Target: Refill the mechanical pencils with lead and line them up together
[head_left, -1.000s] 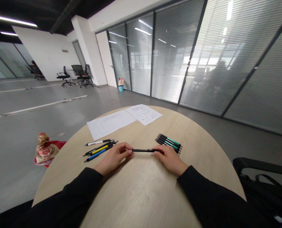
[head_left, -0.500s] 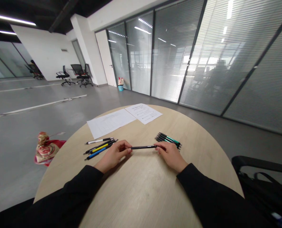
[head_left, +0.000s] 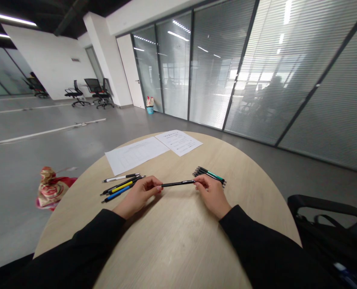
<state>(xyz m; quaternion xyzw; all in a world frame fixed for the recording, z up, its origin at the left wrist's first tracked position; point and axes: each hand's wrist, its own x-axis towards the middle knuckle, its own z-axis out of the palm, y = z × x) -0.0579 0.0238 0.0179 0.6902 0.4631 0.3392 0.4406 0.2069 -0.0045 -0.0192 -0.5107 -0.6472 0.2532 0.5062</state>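
A black pen (head_left: 177, 184) stretches nearly level between my two hands, just above the tabletop. My left hand (head_left: 143, 193) pinches its left end between thumb and fingers. At the other end, my right hand (head_left: 212, 193) is closed on the tip. Left of my left hand lie loose pens: a white one (head_left: 120, 178), a black one (head_left: 118, 187), a yellow one (head_left: 123, 187) and a blue one (head_left: 116, 195). Behind my right hand a row of black and green pens (head_left: 210, 173) lies side by side, partly hidden by that hand.
Two printed sheets, a wide one (head_left: 136, 154) and a smaller one (head_left: 180, 142), lie at the far side of the round wooden table (head_left: 178, 249). A black chair (head_left: 329, 208) stands at the right. A red and gold bag (head_left: 50, 188) is on the left.
The view has shifted slightly, so the scene sits a little further left. Both hands still hold the black pen, whose right end is now slightly higher.
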